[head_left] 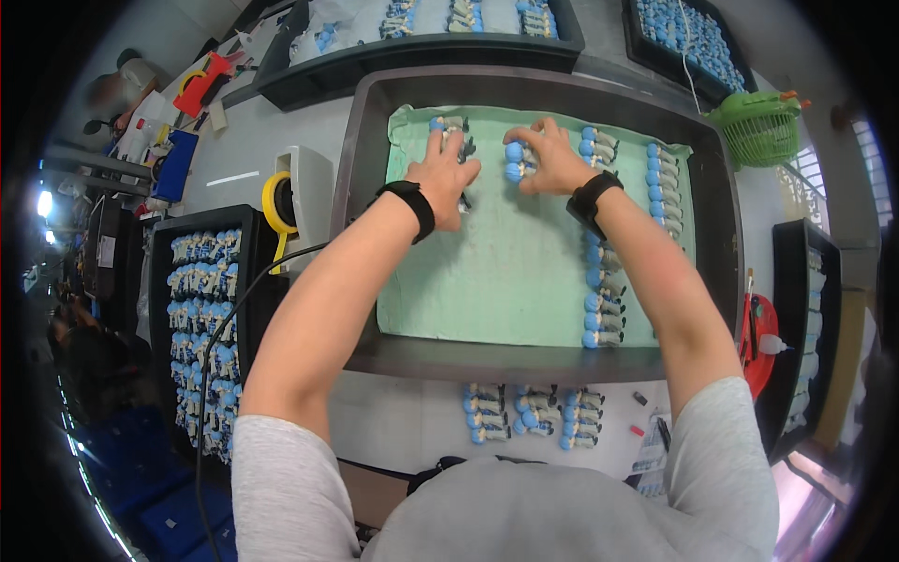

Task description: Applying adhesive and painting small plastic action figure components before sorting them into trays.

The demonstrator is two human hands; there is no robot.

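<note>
A dark tray (552, 361) lined with a pale green sheet (487, 290) lies before me. Inside its far left part, my left hand (440, 178) rests over a short row of small figurines (451, 124), fingers apart and touching them; the palm hides some. To its right, my right hand (554, 161) curls thumb and fingers around a few blue-topped figurines (514, 161). Another column of figurines (599, 304) runs beneath my right wrist and forearm, partly hidden. Along the tray's right side lies a further column of figurines (663, 187).
Three groups of figurines (487, 412) lie on the table at the near side. A figurine-filled crate (248, 281) stands left, beside a tape dispenser (304, 192). More trays (421, 51) sit at the back. A green fan (758, 126) is at the far right.
</note>
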